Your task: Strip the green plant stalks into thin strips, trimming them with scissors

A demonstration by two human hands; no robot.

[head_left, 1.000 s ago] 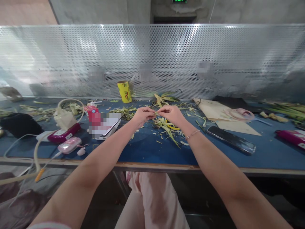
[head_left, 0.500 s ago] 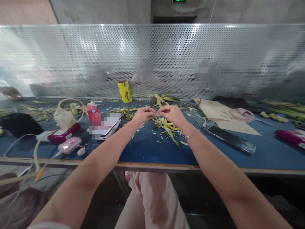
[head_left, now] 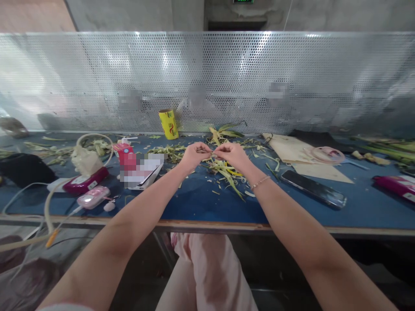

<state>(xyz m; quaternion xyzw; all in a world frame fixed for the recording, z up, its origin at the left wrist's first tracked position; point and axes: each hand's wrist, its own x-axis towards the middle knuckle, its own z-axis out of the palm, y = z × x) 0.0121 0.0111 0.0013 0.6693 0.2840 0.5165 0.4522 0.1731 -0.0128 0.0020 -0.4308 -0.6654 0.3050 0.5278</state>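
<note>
My left hand and my right hand meet over the blue table, fingers pinched on a thin pale leaf strip stretched between them. Under the hands lies a heap of green and yellow leaf strips. More cut leaves lie further back by the mesh wall. A thin bracelet shows on my right wrist.
A yellow roll stands at the back. A red carton, a pink phone-like device and cables lie left. A black phone, brown paper and a pink ring lie right. A perforated metal screen backs the table.
Both hands stay pinched on the strip at the same spot; the fingers shifted only slightly closer together.
</note>
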